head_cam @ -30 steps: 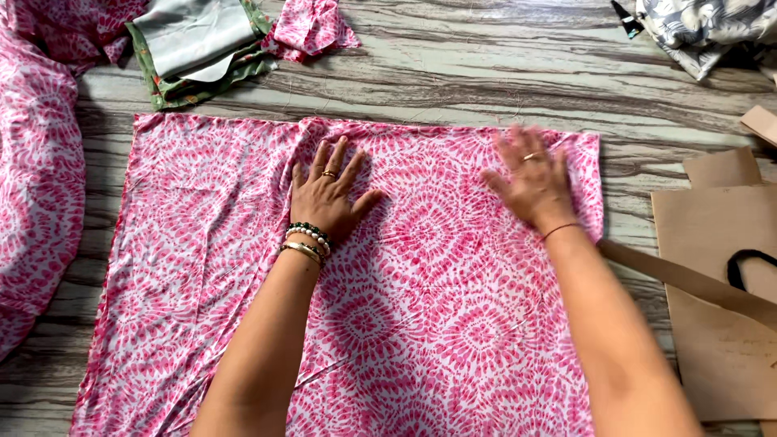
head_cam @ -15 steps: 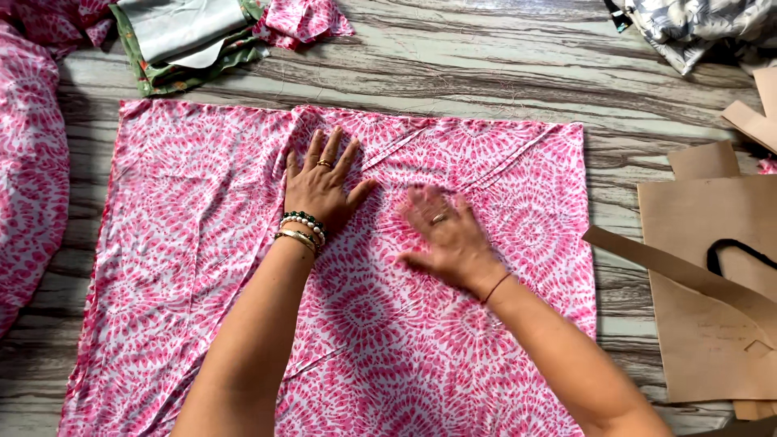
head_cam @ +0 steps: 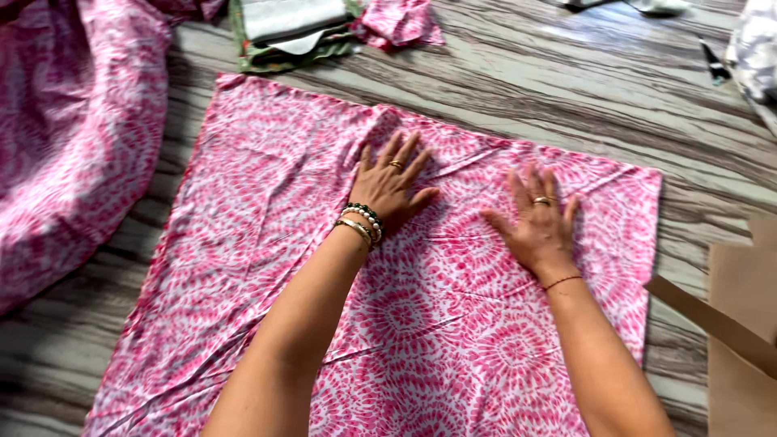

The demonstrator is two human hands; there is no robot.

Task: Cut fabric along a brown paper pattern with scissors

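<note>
At 9 o'clock a big heap of pink cloth (head_cam: 57, 154) lies bunched up, and the left edge cuts it off. At 12 o'clock sits a folded green and white bundle (head_cam: 291, 32); its top is cut off, so it is hard to tell what it is. Just beside it is a small pink scrap (head_cam: 401, 23).

In the middle a pink and white patterned cloth (head_cam: 267, 243) is spread flat on the wood-grain counter (head_cam: 566, 89). Its bottom edge runs out of view, and the arms hide part of it.

The left hand (head_cam: 390, 184) lies flat on the cloth near its top edge. Its fingers (head_cam: 405, 154) are spread wide and hold nothing. It has a ring and bead bracelets at the wrist.

The right hand (head_cam: 538, 222) lies flat on the cloth at about 3 o'clock from the left one, well apart from it. Its fingers are spread too, holding nothing. It wears a ring.

At 4 o'clock some brown cardboard (head_cam: 740, 324) is cut off by the right edge. At 2 o'clock a grey patterned thing (head_cam: 757, 48) is hard to make out.
</note>
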